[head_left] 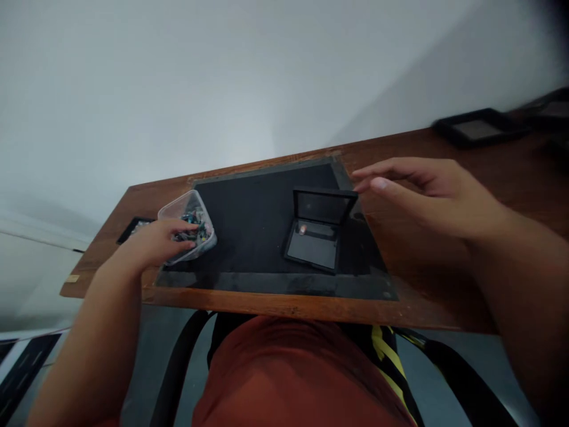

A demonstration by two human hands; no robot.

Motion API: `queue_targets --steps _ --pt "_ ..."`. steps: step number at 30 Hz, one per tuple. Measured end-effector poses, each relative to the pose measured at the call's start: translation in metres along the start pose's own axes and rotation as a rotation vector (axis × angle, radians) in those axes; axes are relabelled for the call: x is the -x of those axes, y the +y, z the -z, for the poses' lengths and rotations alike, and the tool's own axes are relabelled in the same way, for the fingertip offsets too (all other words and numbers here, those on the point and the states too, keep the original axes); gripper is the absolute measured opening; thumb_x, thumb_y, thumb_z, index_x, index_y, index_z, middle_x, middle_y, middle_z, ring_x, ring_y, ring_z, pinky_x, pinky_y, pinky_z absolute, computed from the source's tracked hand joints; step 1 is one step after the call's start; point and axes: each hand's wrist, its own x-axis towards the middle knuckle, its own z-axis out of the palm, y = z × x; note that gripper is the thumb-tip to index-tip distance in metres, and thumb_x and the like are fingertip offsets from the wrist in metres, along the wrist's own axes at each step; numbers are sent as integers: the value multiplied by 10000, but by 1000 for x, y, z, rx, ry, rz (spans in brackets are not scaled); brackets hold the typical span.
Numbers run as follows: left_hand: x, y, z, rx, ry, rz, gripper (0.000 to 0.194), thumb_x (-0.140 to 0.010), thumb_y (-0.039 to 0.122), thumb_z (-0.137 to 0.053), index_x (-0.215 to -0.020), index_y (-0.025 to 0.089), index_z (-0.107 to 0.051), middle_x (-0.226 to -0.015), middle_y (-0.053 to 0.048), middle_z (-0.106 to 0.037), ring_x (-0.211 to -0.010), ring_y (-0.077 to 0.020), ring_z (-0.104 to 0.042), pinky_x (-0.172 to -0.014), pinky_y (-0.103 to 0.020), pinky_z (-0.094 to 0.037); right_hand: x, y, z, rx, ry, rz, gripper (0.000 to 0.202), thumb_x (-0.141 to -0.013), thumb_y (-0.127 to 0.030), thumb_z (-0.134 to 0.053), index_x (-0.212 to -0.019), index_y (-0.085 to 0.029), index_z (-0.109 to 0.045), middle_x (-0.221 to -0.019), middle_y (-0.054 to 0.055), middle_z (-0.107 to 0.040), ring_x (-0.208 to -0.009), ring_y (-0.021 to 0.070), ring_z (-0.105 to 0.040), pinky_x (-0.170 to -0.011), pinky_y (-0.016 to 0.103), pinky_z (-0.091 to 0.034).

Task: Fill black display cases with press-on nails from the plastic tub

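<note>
My left hand (153, 240) reaches over the near left side of a clear plastic tub (178, 204). Its thumb and forefinger are apart, down among a heap of small mixed pieces (192, 218), too small to name. Right of the middle of the dark mat lies a flat black hinged case (312, 251), like a compact, its lid raised. A small shiny pinkish spot shows near the hinge. My right hand (438, 196) hovers beside the lid's upper right corner, thumb and fingers apart with nothing between them. Whether the fingertips touch the lid, I cannot tell.
The black mat (253, 231) covers the middle of a wooden table (284, 302) against a pale wall. Behind the left hand lies a small dark tray (130, 228). More black cases (478, 127) sit at the far right. A chair armrest (178, 367) is below the table's front edge.
</note>
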Motion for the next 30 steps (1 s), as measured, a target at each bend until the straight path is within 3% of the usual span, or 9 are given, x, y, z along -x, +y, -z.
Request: queue_targets --steps 3,6,9,12,16,23,30 --pt "-9 -4 -10 -38 -45 82 416 -744 534 -712 -1051 282 -835 -979 -66 -806 -757 -262 -687 -651 -330 -456 2 1 1 -9 2 4 419 -921 -569 -678 -1139 -225 -779 -1048 64 -795 -992 226 -752 -971 376 -579" --pt "-12 -5 -8 -41 -40 118 406 -760 574 -657 -981 281 -831 -984 -68 -798 -783 -280 -685 -649 -348 -432 3 2 3 24 -7 17 390 -933 -557 -667 -1148 -251 -781 -1075 53 -795 -991 215 -756 -953 352 -588" --pt "-9 1 0 -11 -58 103 389 -765 568 -628 -935 275 -821 -931 -57 -795 -777 -262 -681 -676 -344 -440 4 3 3 46 -14 19 376 -939 -552 -663 -1157 -269 -780 -1100 47 -793 -1002 211 -758 -947 341 -591" --pt "-7 9 8 24 -85 67 438 -740 578 -647 -1012 282 -821 -974 -49 -804 -795 -247 -687 -715 -336 -462 5 2 2 46 -8 23 369 -942 -548 -667 -1150 -267 -783 -1105 54 -792 -993 206 -761 -929 326 -599" --pt "-8 17 1 63 -103 32 436 -707 579 -682 -1013 309 -835 -971 -35 -818 -831 -259 -707 -728 -337 -481 4 1 1 71 12 28 390 -943 -576 -664 -1131 -258 -790 -1086 71 -794 -970 206 -764 -918 326 -605" --pt "-9 11 -13 174 -5 24 291 -724 532 -693 -844 309 -837 -932 -38 -826 -852 -269 -737 -730 -341 -516 3 4 -1 90 21 8 428 -936 -598 -663 -1132 -240 -793 -1082 89 -793 -955 219 -767 -898 336 -614" --pt "2 11 -6 335 247 64 354 -689 568 -763 -851 261 -827 -832 -63 -809 -803 -280 -740 -706 -367 -522 3 0 0 114 13 29 378 -940 -546 -652 -1122 -246 -793 -1080 65 -795 -966 216 -763 -910 335 -606"
